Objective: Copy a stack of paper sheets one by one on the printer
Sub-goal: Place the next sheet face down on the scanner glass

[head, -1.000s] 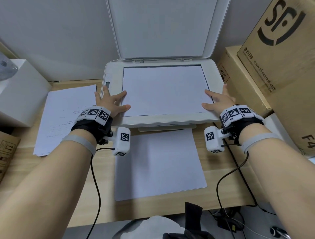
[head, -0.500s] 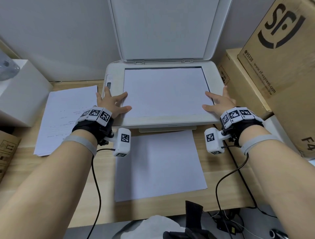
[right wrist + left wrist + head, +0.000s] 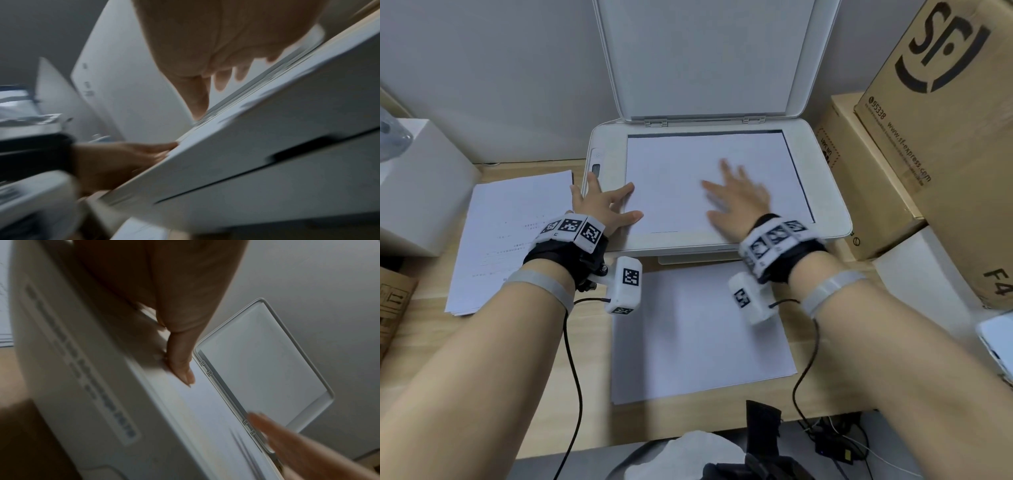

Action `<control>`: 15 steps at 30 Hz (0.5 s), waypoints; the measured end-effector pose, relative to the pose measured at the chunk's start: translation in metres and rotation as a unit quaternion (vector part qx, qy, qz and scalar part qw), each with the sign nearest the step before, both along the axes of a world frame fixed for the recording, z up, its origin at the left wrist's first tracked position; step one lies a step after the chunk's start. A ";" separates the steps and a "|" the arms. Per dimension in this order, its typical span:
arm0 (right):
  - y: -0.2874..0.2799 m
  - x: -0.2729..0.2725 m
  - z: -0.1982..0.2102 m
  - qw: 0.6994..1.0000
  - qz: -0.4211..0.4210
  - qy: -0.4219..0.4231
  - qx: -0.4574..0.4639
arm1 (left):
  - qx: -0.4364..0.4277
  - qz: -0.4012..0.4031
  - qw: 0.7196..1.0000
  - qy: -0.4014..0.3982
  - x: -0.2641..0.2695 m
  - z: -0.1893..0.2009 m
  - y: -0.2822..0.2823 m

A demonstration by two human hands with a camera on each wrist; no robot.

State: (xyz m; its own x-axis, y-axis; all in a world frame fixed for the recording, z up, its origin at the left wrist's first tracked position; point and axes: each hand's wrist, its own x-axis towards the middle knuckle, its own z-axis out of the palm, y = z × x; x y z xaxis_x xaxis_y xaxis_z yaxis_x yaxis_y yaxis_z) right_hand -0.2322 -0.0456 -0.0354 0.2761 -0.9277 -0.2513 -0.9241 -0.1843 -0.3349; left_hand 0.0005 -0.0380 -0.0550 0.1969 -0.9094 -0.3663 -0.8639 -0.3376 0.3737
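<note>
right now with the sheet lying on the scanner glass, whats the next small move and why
Probably bring the lid down. The sheet already lies flat and square on the glass, the left hand rests at its left edge, and the open right hand is blurred over its middle, holding nothing. The lid stands fully raised, so no copy can start until it closes.

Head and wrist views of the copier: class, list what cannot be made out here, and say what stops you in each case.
- Right hand, head view: motion blur hides whether it touches the sheet on the glass.
- Printed stack, head view: text too small to read.
- Printer front label, left wrist view: blurred, unreadable.
- Cardboard box, head view: cut off by the right edge.
</note>
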 end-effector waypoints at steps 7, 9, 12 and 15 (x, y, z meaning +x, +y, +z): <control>0.015 0.054 -0.010 0.984 0.134 0.057 0.107 | -0.003 0.000 1.000 -0.007 0.000 -0.003 0.000; 0.010 0.028 -0.011 0.990 0.078 0.057 0.102 | -0.001 0.000 1.000 -0.005 0.001 -0.002 0.000; -0.001 -0.019 -0.011 0.992 -0.023 0.081 0.098 | -0.002 -0.003 1.000 -0.004 0.002 -0.003 0.000; -0.012 -0.046 -0.010 0.976 -0.139 0.123 0.113 | 0.000 0.000 1.000 -0.003 0.002 -0.003 -0.001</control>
